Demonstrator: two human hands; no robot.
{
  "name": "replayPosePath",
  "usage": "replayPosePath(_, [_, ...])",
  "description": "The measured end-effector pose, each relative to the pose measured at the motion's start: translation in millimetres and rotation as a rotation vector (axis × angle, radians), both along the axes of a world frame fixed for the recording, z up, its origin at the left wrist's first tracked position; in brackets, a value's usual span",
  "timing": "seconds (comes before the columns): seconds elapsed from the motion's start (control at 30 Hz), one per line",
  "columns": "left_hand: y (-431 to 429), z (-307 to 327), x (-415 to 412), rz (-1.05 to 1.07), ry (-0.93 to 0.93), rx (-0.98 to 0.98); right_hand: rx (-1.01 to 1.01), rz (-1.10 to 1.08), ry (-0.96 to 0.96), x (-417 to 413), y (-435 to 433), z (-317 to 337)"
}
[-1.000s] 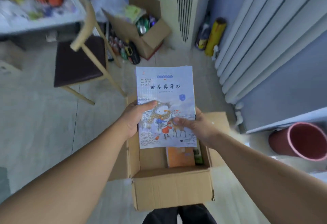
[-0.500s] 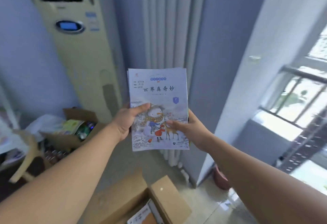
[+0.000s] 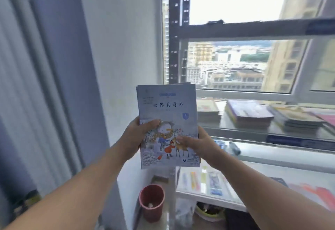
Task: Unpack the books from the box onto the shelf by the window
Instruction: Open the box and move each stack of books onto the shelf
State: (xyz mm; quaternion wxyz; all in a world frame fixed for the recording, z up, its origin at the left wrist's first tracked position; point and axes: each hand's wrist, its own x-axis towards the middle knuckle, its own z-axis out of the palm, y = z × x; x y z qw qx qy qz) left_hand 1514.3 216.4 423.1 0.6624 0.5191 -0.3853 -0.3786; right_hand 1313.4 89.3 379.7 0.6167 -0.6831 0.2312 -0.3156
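Because the shelf (image 3: 235, 133) lies at three o'clock, left hand (image 3: 137, 137) and right hand (image 3: 197, 145) each pinch the thin books (image 3: 166, 110) by opposite edges, upright, likely ready to carry across.

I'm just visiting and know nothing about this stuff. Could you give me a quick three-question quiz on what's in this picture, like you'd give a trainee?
1. True or false: the left hand and the right hand both grip the snowman book.
2. Where do the book stacks lie? A) on the shelf by the window B) in a box C) on a chair
3. Fill the gap: the bin below the held book is ___ in colour.
Key: 1 true; 2 A; 3 pink.
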Motion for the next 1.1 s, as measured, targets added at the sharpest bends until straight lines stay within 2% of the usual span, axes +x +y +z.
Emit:
replayPosePath(0.27, [-139.4,-14.2,-230.4,-0.238,0.015,0.03,0.009,-0.211,0.03,-258.8,-78.0,-0.1])
replayPosePath(0.43, [-206.1,-25.9,-347.9,-0.345,0.016,0.044,0.048,-0.339,0.037,-385.2,-113.5,-8.3])
replayPosePath(0.7, [-325.7,-40.0,-470.3,-0.54,-0.063,0.058,0.117,-0.535,0.007,-508.0,-188.9,-32.8])
replayPosePath(0.9, [-431.6,-53.2,-550.8,-0.649,-0.034,0.065,0.088,-0.618,0.04,-588.9,-269.8,-29.9])
replayPosePath(1.1, [-523.6,-42.5,-639.7,-0.714,-0.112,0.07,0.092,-0.731,-0.013,-675.1,-338.7,-17.8])
